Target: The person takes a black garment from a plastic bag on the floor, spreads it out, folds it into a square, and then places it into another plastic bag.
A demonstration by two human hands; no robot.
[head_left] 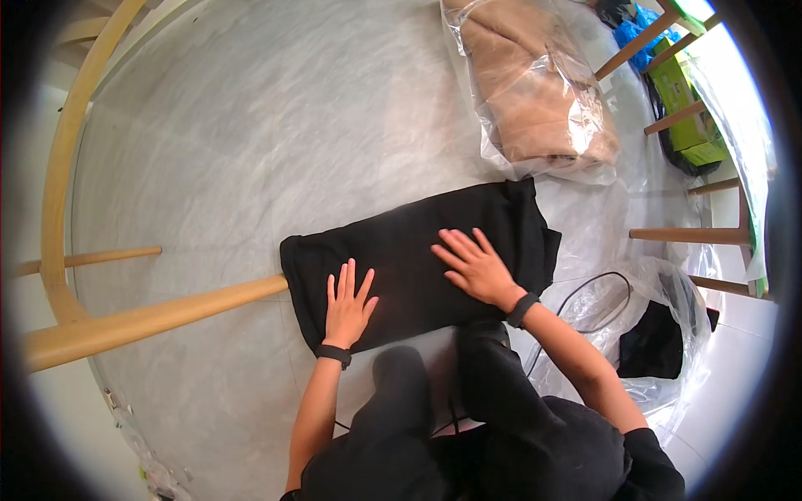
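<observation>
While the left grip (347, 314) and right grip (482, 272) rest flat, fingers spread and clamping nothing, the folded black cloth (401, 267) lies directly beneath both on the floor (251, 159), its long axis running left to right, equally near each.

The left hand (347, 316) and right hand (482, 274) lie flat on black cloth (401, 259).

A pale grey floor (251, 150) spreads between a curved light-wood frame (60, 167) at left and slim wooden legs (689, 236) at right, where light (733, 58) glares
</observation>
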